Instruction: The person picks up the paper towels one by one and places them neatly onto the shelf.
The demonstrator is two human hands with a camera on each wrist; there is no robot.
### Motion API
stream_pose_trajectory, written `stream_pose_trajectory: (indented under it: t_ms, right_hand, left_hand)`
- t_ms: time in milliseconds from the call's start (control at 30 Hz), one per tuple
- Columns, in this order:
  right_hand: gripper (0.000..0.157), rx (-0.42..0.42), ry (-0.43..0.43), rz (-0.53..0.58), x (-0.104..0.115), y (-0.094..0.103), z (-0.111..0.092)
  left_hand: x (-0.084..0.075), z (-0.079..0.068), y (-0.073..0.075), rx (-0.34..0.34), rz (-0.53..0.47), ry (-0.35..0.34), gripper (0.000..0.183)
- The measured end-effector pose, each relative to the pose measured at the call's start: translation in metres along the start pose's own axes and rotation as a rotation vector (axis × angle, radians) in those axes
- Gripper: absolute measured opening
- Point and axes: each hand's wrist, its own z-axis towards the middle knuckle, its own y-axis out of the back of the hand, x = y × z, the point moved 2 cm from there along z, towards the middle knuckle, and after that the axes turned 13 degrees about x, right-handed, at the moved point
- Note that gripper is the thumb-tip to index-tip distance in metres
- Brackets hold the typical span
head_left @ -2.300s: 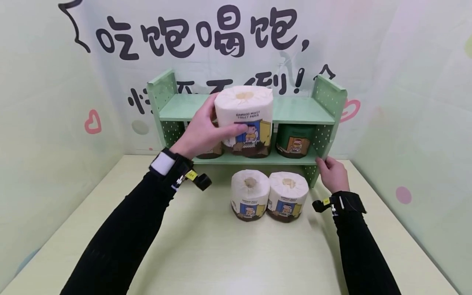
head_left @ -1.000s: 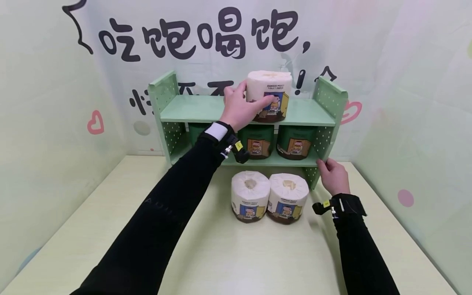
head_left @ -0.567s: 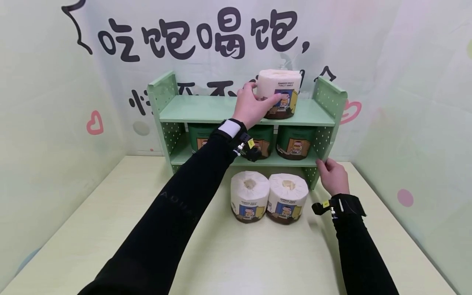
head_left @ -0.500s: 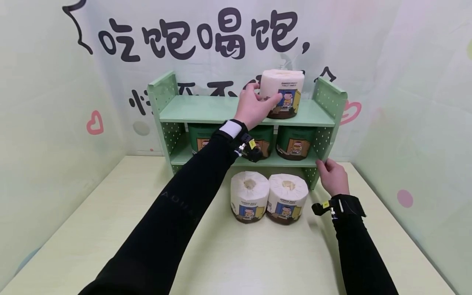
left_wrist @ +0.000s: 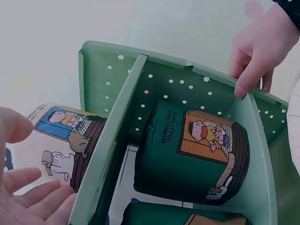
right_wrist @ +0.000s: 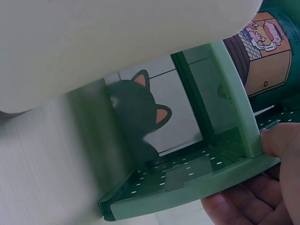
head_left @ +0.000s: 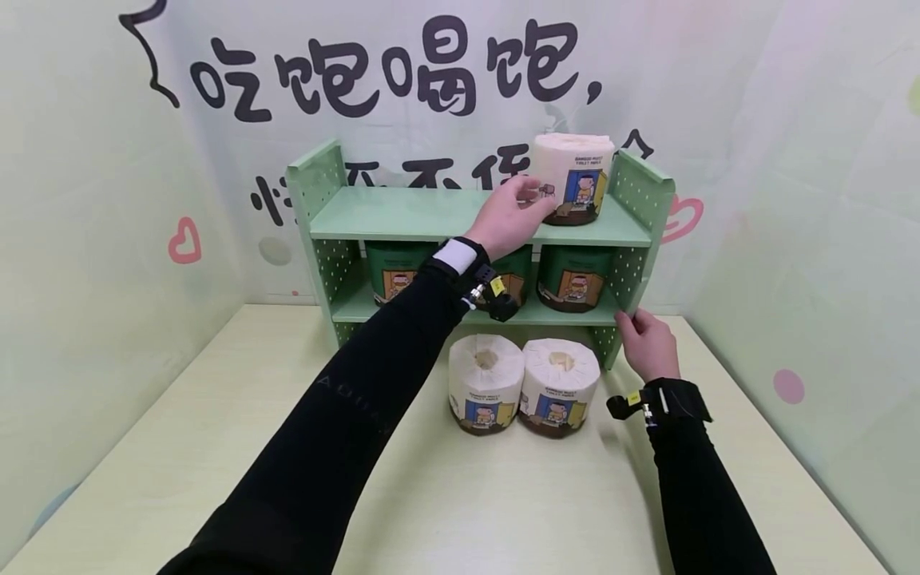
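Observation:
A white-wrapped toilet roll (head_left: 575, 172) stands upright at the right end of the green shelf's (head_left: 402, 212) top board, close to the side panel. My left hand (head_left: 509, 214) is at the roll's left side, thumb and fingers spread apart. In the left wrist view, those fingers (left_wrist: 40, 199) lie loosely beside the roll's printed wrapper, not curled round it. Low on the right, my right hand (head_left: 649, 345) grips the front edge of the shelf's side panel. The right wrist view shows its thumb (right_wrist: 281, 140) and fingers on opposite sides of that edge.
Green-wrapped rolls stand on the lower board, one at the right (head_left: 575, 278), one at the left (head_left: 391, 271), and a middle roll (head_left: 516, 275) partly behind my left wrist. Two more white rolls, a left one (head_left: 485, 383) and a right one (head_left: 559, 389), stand side by side on the table (head_left: 431, 503).
My left hand has carried the white roll from in front of the shelf onto the top board and rightward to its end, and its fingers have loosened. The right hand has stayed put.

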Motion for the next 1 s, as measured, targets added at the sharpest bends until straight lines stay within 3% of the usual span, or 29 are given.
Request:
stream_pose_trajectory:
  t_ms: [367, 767, 1000]
  right_hand:
    - [0.043, -0.005, 0.014, -0.016, 0.002, 0.001, -0.002]
    - [0.043, 0.002, 0.017, -0.015, 0.0, -0.001, -0.004]
    - [0.045, -0.002, 0.012, -0.003, 0.004, -0.001, -0.004]
  left_hand:
    - [0.006, -0.028, 0.012, -0.047, -0.156, -0.104, 0.039]
    - [0.038, -0.079, 0.013, 0.008, -0.256, -0.2, 0.038]
    - [0.054, -0.106, 0.015, -0.01, -0.279, -0.245, 0.039]
